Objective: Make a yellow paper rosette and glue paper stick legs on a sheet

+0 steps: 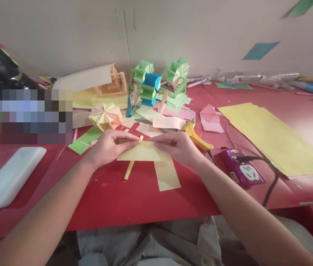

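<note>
Both hands pinch a pale yellow strip of paper [142, 152] along its far edge, a little above the red table. My left hand [110, 147] has its thumb on top near the strip's left half. My right hand [180, 147] grips the right half in the same way, fingers pointing inward. Partly under the strip lies a thin rolled yellow paper stick [129, 171], its far end showing between the hands. A second yellow paper piece [167, 176] rests on the table below the right hand, partly covered by the strip.
Beyond the hands stand folded paper wheels [178, 72] amid paper scraps. A yellow glue gun [196, 136] and a purple power socket [242, 168] with a black cord lie to the right, near yellow sheets [278, 140]. On the left is a white power bank [13, 175].
</note>
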Demonstrator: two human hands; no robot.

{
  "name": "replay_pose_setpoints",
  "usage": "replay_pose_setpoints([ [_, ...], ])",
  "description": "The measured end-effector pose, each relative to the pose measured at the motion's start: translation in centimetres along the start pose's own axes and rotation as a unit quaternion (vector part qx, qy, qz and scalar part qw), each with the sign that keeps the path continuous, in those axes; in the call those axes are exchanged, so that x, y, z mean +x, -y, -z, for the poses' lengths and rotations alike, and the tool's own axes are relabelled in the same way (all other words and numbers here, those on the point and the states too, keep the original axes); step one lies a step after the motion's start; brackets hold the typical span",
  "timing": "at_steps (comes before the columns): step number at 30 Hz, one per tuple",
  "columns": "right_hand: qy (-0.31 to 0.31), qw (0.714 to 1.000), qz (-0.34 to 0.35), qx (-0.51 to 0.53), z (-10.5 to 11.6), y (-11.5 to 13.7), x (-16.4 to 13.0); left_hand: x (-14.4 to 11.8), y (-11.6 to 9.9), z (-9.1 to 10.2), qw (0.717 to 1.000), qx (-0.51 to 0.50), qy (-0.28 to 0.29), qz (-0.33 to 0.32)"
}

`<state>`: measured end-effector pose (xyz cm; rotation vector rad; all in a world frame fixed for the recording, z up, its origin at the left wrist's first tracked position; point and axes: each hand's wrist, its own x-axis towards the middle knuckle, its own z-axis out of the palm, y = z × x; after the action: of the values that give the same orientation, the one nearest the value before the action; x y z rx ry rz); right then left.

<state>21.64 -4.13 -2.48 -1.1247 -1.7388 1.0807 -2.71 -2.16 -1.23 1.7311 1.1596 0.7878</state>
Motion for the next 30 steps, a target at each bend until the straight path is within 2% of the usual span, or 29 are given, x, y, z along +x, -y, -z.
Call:
replay_pose_setpoints([
  [5,0.001,0.999,-0.006,-0.037,0.1,0.1,-0.1,0.0,-0.2,0.1,0.999,-0.032,0.009,0.017],
  [13,-0.004,0.999,-0.008,-0.037,-0.1,0.4,-0.2,0.0,-0.3,0.0,0.993,-0.102,0.018,0.054],
  [17,0.003,0.999,-0.001,-0.048,-0.1,0.2,-0.2,0.1,-0.1,0.1,0.992,-0.099,0.032,0.072],
  [21,0.006,0.998,0.008,-0.058,-0.2,0.4,-0.2,0.1,0.0,0.2,0.994,-0.061,0.061,0.06],
  [26,0.015,0.999,0.004,-0.033,-0.2,0.9,-0.2,-0.1,-0.2,0.0,0.998,0.001,0.053,0.019],
  [30,-0.021,1.0,-0.009,-0.014,-0.6,1.0,-0.1,-0.3,-0.7,-0.5,0.999,0.024,0.039,-0.013],
])
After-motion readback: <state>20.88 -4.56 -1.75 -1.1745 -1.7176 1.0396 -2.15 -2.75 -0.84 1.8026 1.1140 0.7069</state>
